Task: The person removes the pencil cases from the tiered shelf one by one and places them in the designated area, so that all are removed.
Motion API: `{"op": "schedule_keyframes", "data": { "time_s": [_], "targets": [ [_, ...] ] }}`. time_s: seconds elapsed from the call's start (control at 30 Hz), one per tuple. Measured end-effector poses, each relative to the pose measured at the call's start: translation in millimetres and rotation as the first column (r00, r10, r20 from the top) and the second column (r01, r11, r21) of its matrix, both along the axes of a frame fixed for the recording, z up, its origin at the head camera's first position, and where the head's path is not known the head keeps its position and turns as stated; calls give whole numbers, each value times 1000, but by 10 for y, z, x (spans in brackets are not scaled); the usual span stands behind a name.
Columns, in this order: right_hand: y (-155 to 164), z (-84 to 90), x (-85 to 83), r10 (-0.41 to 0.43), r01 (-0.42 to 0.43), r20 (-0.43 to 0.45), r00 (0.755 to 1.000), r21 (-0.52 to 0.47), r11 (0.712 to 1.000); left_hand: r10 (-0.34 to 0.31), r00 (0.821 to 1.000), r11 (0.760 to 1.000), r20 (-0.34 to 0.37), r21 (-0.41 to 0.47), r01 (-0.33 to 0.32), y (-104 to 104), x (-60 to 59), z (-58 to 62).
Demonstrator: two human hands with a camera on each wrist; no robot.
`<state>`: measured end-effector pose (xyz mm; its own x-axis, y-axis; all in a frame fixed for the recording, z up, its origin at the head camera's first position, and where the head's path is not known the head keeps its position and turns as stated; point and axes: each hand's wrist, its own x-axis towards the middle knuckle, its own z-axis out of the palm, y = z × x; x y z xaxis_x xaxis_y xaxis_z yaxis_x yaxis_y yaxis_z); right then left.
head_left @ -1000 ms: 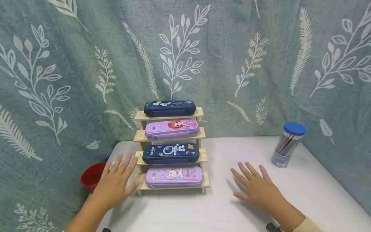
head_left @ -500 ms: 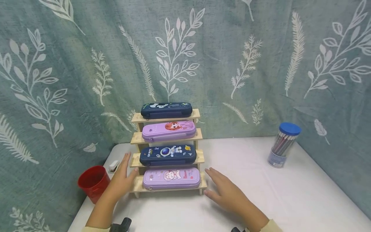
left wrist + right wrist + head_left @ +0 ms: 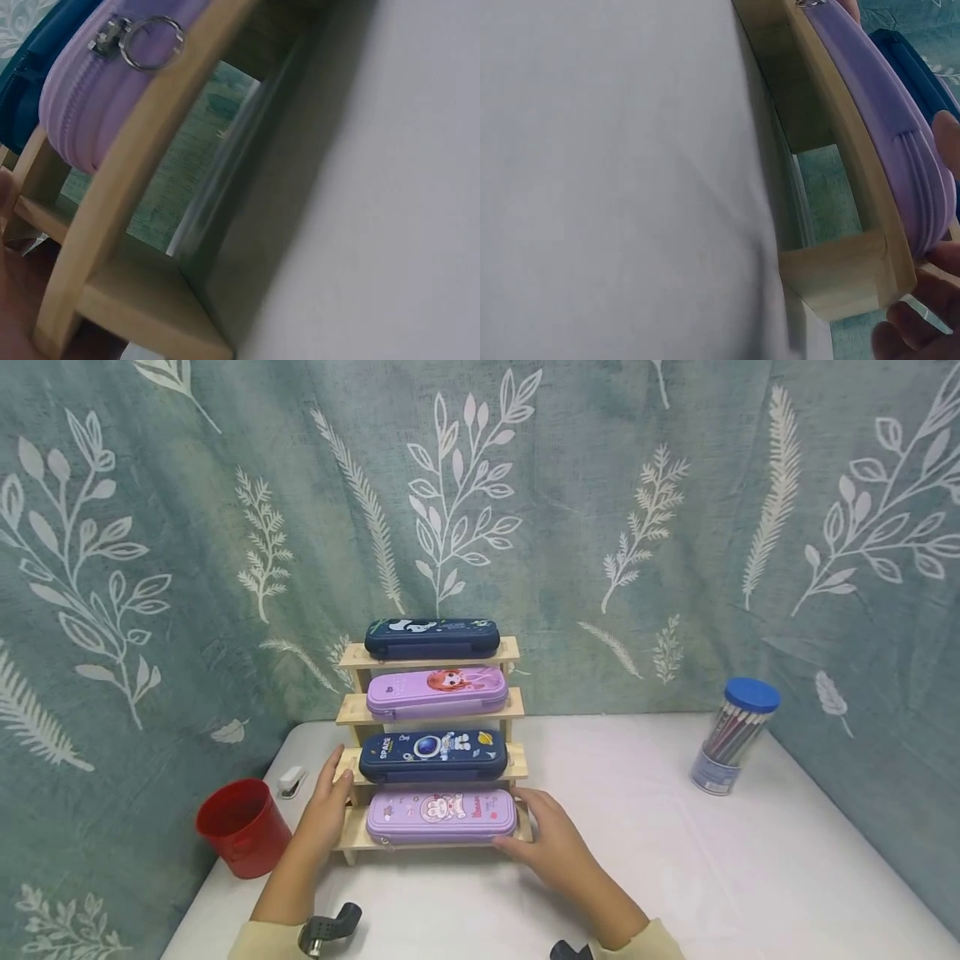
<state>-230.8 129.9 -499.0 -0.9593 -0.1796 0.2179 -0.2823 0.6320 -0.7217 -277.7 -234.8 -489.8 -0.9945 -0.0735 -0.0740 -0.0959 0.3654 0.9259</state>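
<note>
A wooden tiered rack (image 3: 352,710) holds a pencil case on each of its several shelves. On the lowest lies a lilac pencil case (image 3: 442,817) with a cartoon rabbit; its zipper ring shows in the left wrist view. My right hand (image 3: 553,843) pinches this case's right end, thumb at the front corner and fingers at the end and behind. At the rack's left side, my left hand (image 3: 324,806) rests with extended fingers by the lower shelf ends. Above sit a navy space pencil case (image 3: 433,757), a purple girl pencil case (image 3: 437,692) and a dark panda pencil case (image 3: 432,639).
A red bucket (image 3: 245,828) stands left of my left arm, with a small white stapler-like object (image 3: 291,782) behind it. Toward the right back is a clear, blue-lidded tub of pencils (image 3: 731,737). A leaf-patterned curtain (image 3: 562,527) hangs behind the white table (image 3: 637,810).
Both hands have come inward from spread positions to the rack's sides. The right hand has moved left and taken the lilac case's right end. The pencil cases keep their places.
</note>
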Motion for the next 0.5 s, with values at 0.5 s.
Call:
{"op": "schedule_keyframes", "data": {
  "time_s": [0.5],
  "targets": [
    [-194, -34, -27, -90, 96, 70, 994, -93, 991, -10, 998, 995, 56, 104, 4, 14, -10, -41]
  ]
}}
